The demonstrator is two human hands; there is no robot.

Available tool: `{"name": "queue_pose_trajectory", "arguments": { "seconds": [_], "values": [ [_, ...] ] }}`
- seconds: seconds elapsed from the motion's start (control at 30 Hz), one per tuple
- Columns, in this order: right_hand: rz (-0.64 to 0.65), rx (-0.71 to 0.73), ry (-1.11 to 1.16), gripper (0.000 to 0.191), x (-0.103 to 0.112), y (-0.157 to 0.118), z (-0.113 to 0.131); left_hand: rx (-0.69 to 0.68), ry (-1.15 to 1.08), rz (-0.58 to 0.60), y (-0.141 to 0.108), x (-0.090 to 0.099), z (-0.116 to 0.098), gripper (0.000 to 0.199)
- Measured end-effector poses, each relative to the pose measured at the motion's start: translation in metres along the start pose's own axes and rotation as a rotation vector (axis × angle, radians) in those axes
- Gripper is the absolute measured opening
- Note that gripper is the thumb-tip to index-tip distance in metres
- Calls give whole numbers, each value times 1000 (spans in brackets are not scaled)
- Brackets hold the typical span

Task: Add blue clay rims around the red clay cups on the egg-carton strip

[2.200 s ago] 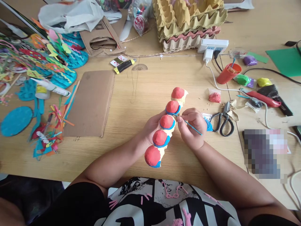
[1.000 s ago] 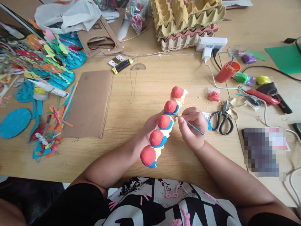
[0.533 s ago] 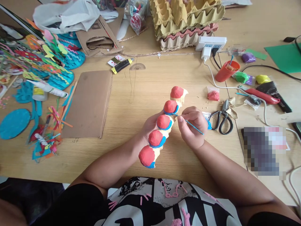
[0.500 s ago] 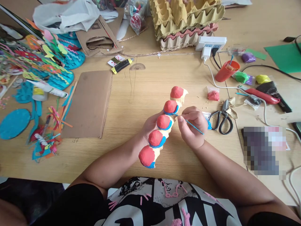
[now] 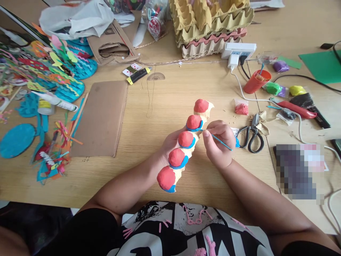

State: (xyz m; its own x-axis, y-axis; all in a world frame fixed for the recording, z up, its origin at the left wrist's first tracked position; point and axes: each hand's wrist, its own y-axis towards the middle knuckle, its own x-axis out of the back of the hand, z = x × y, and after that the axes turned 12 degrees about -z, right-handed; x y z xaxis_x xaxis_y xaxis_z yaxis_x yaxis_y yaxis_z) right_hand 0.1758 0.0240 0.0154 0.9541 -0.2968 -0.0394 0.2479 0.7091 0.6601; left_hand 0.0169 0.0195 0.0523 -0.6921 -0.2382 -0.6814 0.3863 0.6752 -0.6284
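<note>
An egg-carton strip [image 5: 204,114] runs diagonally above the table, its several cups capped with red clay [image 5: 176,157]. Blue clay [image 5: 179,164] curves along the lower right edges of most caps; the top cap shows none. My left hand [image 5: 170,145] holds the strip from its left side, with the fingers hidden behind it. Pinched between thumb and fingers of my right hand [image 5: 218,142] is a thin blue stick [image 5: 221,142]. Its tip touches the blue clay beside the second cap from the top.
Black-handled scissors [image 5: 252,135] and a bag of red clay [image 5: 241,106] lie right of my hands. Further back are an orange cup [image 5: 257,81], a power strip [image 5: 238,49] and stacked egg trays [image 5: 213,26]. Cardboard [image 5: 99,119] and paper scraps [image 5: 53,160] lie left.
The view has shifted very slightly. Both hands keep their holds, and the stick's tip stays at the second cap with only a tiny movement.
</note>
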Motion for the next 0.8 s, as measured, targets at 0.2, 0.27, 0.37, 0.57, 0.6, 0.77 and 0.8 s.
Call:
{"name": "queue_pose_trajectory", "arguments": {
  "seconds": [0.2,0.27,0.37,0.57,0.6,0.77,0.8],
  "values": [
    [-7,-87,104,15,-4,1,4,13,-18,-21,14,16,2,33],
    [-8,-103,145,16,-6,1,6,24,-11,-38,19,23,2,32],
    [-5,-115,182,16,-6,2,7,19,-27,-81,22,27,3,34],
    [-12,-155,173,14,-5,1,5,-57,-42,-322,12,10,3,45],
    [-14,-160,172,14,-4,1,5,-63,-33,-368,11,7,3,46],
    [-23,-186,159,15,-5,2,6,-10,-8,-412,10,6,2,46],
    [-23,-190,158,15,-5,2,6,7,-10,-394,11,7,2,45]
  ]
}}
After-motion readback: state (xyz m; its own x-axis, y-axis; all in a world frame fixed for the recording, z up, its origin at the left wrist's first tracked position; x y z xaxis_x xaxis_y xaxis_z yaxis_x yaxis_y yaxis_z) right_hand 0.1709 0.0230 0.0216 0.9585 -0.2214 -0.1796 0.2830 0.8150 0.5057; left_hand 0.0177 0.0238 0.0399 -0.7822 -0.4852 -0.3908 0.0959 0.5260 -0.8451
